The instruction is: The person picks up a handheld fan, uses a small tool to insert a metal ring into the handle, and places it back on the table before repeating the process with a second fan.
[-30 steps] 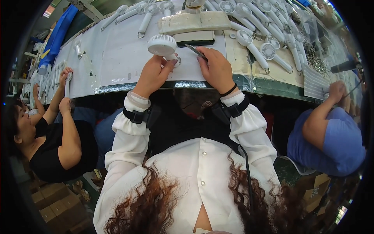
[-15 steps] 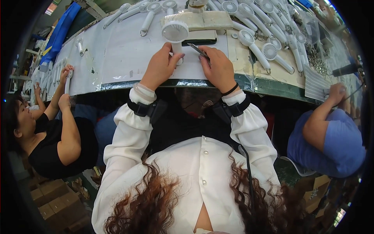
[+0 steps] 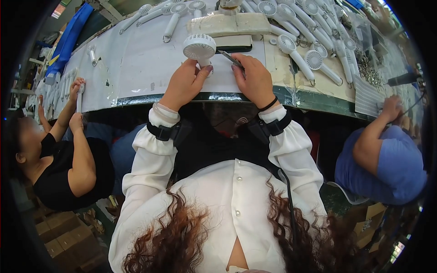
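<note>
Near the front edge of the worktable, my left hand (image 3: pixel 185 84) is closed around the handle of a white handheld fan (image 3: pixel 199 47). The round slatted head stands upright above my fingers, while the hand hides much of the handle. To its right, my right hand (image 3: pixel 256 81) grips a slim grey metal tool (image 3: pixel 231 58), perhaps tweezers or a knife. The tool's pointed end is directed up and left toward the fan and appears apart from it. A dark green flat block (image 3: pixel 233 43) lies on the table just beyond the tool.
Many white handheld fans (image 3: pixel 314 59) are heaped at the right, with more (image 3: pixel 175 20) along the back. A cream padded block (image 3: pixel 230 23) sits behind the dark block. Co-workers (image 3: pixel 75 164) (image 3: pixel 384 159) sit at both sides. A perforated sheet (image 3: pixel 368 98) overlaps the right table edge.
The fan has shifted slightly left and turned in my left hand, so its head shows from another angle. My right hand and its tool have hardly moved.
</note>
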Tool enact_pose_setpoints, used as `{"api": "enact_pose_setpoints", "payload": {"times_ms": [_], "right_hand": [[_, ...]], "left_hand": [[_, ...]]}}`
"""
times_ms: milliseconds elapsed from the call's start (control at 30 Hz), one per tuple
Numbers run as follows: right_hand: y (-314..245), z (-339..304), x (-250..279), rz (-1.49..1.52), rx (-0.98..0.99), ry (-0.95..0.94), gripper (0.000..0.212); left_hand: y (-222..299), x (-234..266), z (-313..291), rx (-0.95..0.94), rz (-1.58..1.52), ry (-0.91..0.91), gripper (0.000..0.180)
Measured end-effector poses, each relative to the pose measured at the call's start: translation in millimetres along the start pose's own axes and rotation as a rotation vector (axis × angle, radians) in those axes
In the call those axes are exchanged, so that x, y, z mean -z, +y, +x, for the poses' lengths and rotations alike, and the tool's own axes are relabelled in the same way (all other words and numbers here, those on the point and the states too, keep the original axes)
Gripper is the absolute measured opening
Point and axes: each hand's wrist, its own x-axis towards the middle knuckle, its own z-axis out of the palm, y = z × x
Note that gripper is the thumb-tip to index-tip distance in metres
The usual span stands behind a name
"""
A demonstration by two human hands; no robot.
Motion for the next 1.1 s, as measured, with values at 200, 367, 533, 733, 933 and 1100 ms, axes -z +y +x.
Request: {"api": "enact_pose_setpoints", "payload": {"times_ms": [200,367,533,733,933,1100], "right_hand": [[0,0,1,0.013,-0.010,-0.003,0.030],[1,0,0,0.004,0.008,0.006,0.030],[0,0,0,-0.002,0.012,0.006,0.030],[1,0,0,-0.008,0.026,0.014,0.029],[0,-1,0,-0.002,0.018,0.008,0.029],[-1,-1,0,-0.006,0.026,0.014,0.029]], "left_hand": [[-1,1,-2,0.021,0.014,-0.021,0.037],[0,3,-3,-0.002,0.023,-0.018,0.039],[9,6,-6,0.024,0.066,-0.055,0.038],[0,1,-5,-0.198,-0.044,0.016,0.034],[-4,4,4,0.132,-0.106,-0.028,0.038],[-1,8,20,0.231,-0.237,0.000,0.044]]}}
